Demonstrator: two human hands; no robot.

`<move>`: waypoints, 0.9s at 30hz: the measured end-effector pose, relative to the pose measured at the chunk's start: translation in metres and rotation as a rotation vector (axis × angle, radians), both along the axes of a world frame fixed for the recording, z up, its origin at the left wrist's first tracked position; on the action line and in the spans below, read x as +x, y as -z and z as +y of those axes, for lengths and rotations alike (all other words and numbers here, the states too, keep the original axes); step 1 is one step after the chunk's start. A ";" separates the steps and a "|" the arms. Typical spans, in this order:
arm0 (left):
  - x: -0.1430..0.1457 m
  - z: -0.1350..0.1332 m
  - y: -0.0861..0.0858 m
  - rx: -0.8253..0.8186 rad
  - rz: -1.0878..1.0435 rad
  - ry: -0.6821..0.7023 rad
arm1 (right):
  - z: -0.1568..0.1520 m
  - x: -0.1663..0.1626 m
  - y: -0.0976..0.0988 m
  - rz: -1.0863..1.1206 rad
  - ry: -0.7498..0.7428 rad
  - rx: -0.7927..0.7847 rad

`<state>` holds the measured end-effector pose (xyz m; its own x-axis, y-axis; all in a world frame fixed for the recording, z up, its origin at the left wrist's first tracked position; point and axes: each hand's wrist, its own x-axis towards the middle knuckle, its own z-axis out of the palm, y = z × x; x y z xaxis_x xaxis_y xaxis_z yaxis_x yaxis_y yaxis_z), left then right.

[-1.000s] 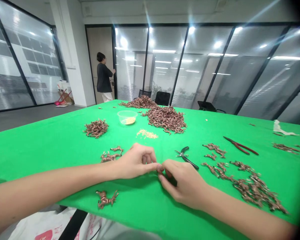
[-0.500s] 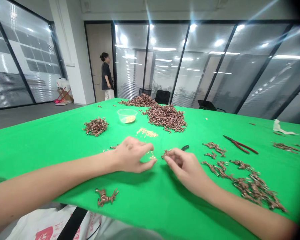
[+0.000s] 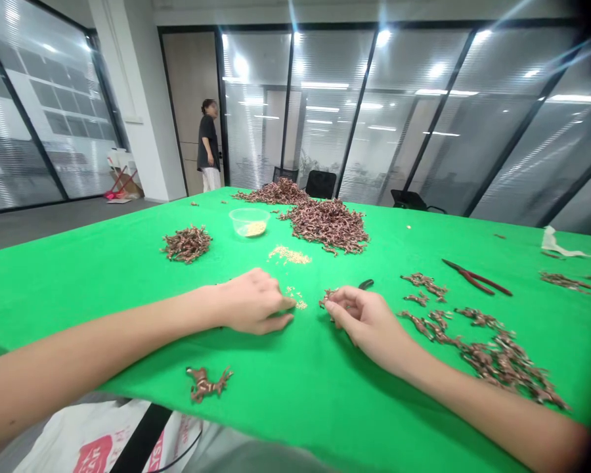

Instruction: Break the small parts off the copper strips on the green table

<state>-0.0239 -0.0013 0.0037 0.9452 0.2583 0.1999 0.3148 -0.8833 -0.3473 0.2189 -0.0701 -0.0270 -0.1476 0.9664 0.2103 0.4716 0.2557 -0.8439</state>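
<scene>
1. Two hands that met over one brown figure (image 3: 328,297) a second ago are now apart, with a strip of bare green cloth on the table (image 3: 128,279) between them.
2. The left hand (image 3: 256,302) has drawn away and come down beside a small cluster of gold pieces (image 3: 300,305). Its thumb and forefinger are parted by a narrower gap than half a second ago, the forefinger's tip at the edge of the cluster. Nothing shows between them; the other fingers are curled under, and I cannot tell what they cover.
3. The right hand (image 3: 369,318) has kept the figure, its fingers clamped on it. The figure pokes out past the fingertips toward the left hand, just to the right of the cluster.
4. For the work, this split looks like a change of step: the right hand seems to serve as the holder, while the left seems to have turned to the gold pieces.
5. The larger gold scatter (image 3: 290,255) beyond the hands, the clear bowl (image 3: 235,223) behind it, the big brown heap (image 3: 325,226) and the single figure (image 3: 207,384) near the table's close edge all lie as they did.
</scene>
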 end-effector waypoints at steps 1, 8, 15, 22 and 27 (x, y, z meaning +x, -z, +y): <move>0.000 -0.001 0.000 0.002 -0.003 0.010 | 0.000 0.000 0.000 -0.015 -0.008 0.010; 0.000 -0.002 0.001 -0.019 -0.027 0.065 | -0.004 -0.003 -0.005 -0.093 -0.062 0.044; 0.000 -0.002 0.000 -0.025 -0.017 0.064 | -0.010 -0.006 -0.010 -0.168 -0.109 0.090; -0.003 -0.004 -0.005 -0.118 -0.063 0.018 | -0.013 -0.008 -0.012 -0.238 -0.145 0.129; -0.001 -0.007 -0.008 -0.172 -0.061 0.046 | -0.014 -0.007 -0.013 -0.263 -0.160 0.144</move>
